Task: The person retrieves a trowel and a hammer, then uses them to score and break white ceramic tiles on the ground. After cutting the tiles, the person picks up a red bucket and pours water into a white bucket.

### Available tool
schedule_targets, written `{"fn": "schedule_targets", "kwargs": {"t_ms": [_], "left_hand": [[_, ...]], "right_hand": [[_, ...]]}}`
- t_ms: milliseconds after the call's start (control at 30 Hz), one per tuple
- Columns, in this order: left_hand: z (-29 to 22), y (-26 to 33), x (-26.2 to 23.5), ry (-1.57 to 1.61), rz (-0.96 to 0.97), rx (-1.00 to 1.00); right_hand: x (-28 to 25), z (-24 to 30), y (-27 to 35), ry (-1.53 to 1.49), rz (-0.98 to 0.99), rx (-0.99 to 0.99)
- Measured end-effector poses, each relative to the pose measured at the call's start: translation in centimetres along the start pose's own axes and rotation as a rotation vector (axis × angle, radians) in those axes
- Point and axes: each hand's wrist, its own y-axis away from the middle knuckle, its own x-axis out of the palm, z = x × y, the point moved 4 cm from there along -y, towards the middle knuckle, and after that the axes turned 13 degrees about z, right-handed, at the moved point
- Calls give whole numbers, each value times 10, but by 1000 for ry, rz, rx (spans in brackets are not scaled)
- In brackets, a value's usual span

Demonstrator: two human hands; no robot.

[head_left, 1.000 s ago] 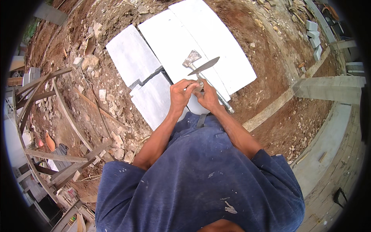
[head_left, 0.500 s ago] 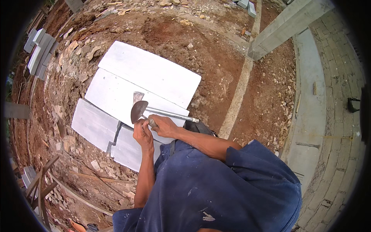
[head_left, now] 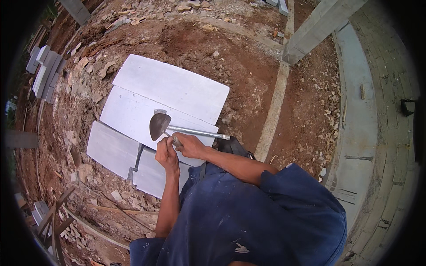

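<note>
My right hand [head_left: 191, 146] is closed round the wooden handle of a trowel [head_left: 158, 126] with a dark, rounded blade. Close against it, my left hand [head_left: 166, 153] has its fingers pinched at the trowel's neck. Below the trowel lies a tool with a metal pipe handle [head_left: 199, 132]; its flat head, like a hatchet's, is mostly covered by the blade. It rests on large pale lightweight blocks [head_left: 177, 82] laid side by side. Nearer to me is a grey block [head_left: 113, 148], with a dark jagged gap between it and another block [head_left: 153, 170].
Red soil with broken stones surrounds the blocks. A concrete column [head_left: 321, 31] stands at the far right, beside a narrow concrete strip [head_left: 273, 115]. More blocks [head_left: 46, 71] are stacked at the far left. Wooden sticks [head_left: 55, 217] stand at lower left, and a block wall [head_left: 392, 146] runs along the right.
The view has shifted slightly, so the blocks sit a little lower. The trowel blade now covers more of the flat tool head. Both hands keep their hold.
</note>
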Motion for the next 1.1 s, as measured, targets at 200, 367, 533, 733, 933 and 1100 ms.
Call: {"fn": "schedule_targets", "kwargs": {"t_ms": [200, 367, 533, 733, 933, 1100], "left_hand": [[-2, -6, -1, 142, 43, -42], [7, 0, -4, 199, 4, -123], [8, -3, -1, 116, 12, -81], [4, -7, -1, 78, 68, -29], [6, -2, 2, 83, 115, 102], [8, 5, 3, 136, 79, 24]], "right_hand": [[-7, -4, 4, 31, -95, -14], [-1, 0, 2, 39, -48, 4], [-3, -1, 3, 33, -29, 15], [0, -3, 1, 13, 13, 4], [3, -3, 1, 6, 0, 18], [5, 0, -3, 65, -56, -111]]}}
